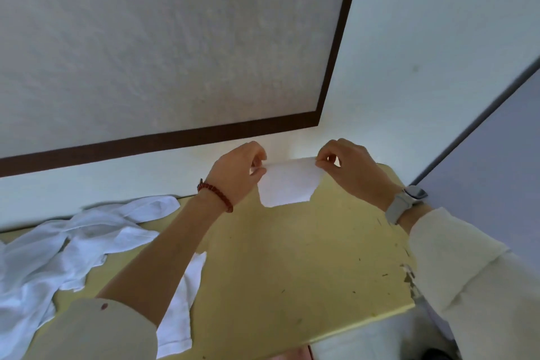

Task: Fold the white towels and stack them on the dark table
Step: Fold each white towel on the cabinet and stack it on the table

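Observation:
A small white towel [287, 184] hangs in the air above the far part of a yellow table [292, 266]. My left hand [238, 172] pinches its upper left corner and my right hand [347, 168] pinches its upper right corner, so its top edge is stretched between them. The towel's lower edge hangs just above the tabletop. A heap of crumpled white towels [67, 245] lies on the left side of the table. Another white towel [181, 301] lies flat under my left forearm, partly hidden by it.
A white wall with a dark-framed panel [204, 134] rises right behind the table. A grey-blue surface [491, 161] stands at the right. The table's right edge [409, 272] is chipped. No dark table is in view.

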A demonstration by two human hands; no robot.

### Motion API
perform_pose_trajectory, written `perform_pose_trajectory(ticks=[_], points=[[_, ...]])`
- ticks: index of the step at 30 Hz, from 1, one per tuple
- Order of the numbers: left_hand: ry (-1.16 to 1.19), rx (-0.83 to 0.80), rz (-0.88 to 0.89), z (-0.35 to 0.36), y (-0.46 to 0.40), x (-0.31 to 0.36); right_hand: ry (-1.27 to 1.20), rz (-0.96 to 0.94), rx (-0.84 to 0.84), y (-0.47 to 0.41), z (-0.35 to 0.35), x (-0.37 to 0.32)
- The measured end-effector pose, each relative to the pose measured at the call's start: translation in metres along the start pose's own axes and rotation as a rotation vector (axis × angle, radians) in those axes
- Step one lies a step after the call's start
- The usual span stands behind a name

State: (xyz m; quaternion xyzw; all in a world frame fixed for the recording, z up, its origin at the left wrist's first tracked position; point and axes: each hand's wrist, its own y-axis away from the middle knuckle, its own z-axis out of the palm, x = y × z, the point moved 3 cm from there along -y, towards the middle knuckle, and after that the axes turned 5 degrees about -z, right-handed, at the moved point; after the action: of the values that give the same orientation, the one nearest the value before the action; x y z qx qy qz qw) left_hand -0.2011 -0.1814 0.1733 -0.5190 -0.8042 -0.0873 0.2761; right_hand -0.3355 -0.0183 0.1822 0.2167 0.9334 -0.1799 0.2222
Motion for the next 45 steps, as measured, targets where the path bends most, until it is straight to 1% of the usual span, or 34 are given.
perform_pose_trajectory(ticks=[4, 6, 9, 11, 13, 16, 17, 20, 21, 23, 25, 27, 30, 33, 36, 39, 45], points=[[-0.068, 0.096, 0.027, -0.001, -0.013, 0.012, 0.178, -0.213, 0.17, -0.005, -0.005, 0.0], [-0.093, 0.117, 0.039, 0.013, -0.002, 0.012, 0.223, -0.253, 0.209, 0.008, 0.003, 0.001], [-0.124, 0.147, 0.164, 0.043, 0.033, 0.003, 0.243, -0.266, 0.185, 0.049, 0.03, 0.01], [-0.142, 0.114, 0.216, 0.071, 0.066, -0.008, 0.244, -0.26, 0.088, 0.087, 0.059, 0.018], [-0.149, 0.01, 0.214, 0.103, 0.098, -0.02, 0.215, -0.234, -0.044, 0.127, 0.091, 0.025], [-0.122, -0.224, 0.197, 0.149, 0.144, -0.037, 0.128, -0.202, -0.246, 0.184, 0.135, 0.029], [-0.122, -0.327, 0.193, 0.161, 0.156, -0.042, 0.098, -0.192, -0.304, 0.201, 0.147, 0.03], [-0.19, -0.695, 0.089, 0.187, 0.19, -0.054, -0.008, -0.128, -0.463, 0.239, 0.174, 0.027], [-0.207, -0.778, 0.061, 0.192, 0.198, -0.057, -0.032, -0.096, -0.505, 0.247, 0.178, 0.026], [-0.188, -0.834, 0.0, 0.194, 0.203, -0.058, -0.043, -0.046, -0.524, 0.255, 0.183, 0.025], [-0.141, -0.818, -0.078, 0.193, 0.194, -0.061, -0.064, 0.022, -0.49, 0.251, 0.183, 0.028], [0.0, -0.782, -0.197, 0.191, 0.178, -0.066, -0.118, 0.096, -0.402, 0.238, 0.179, 0.032], [0.299, -0.574, -0.375, 0.187, 0.148, -0.069, -0.227, 0.259, -0.216, 0.205, 0.172, 0.043], [0.459, -0.386, -0.471, 0.189, 0.115, -0.071, -0.317, 0.425, -0.034, 0.17, 0.17, 0.058], [0.453, -0.287, -0.495, 0.199, 0.087, -0.076, -0.33, 0.492, 0.041, 0.144, 0.177, 0.074], [0.403, -0.239, -0.508, 0.212, 0.07, -0.084, -0.308, 0.527, 0.084, 0.129, 0.188, 0.089], [0.291, -0.18, -0.526, 0.226, 0.058, -0.097, -0.261, 0.537, 0.078, 0.115, 0.205, 0.104]])
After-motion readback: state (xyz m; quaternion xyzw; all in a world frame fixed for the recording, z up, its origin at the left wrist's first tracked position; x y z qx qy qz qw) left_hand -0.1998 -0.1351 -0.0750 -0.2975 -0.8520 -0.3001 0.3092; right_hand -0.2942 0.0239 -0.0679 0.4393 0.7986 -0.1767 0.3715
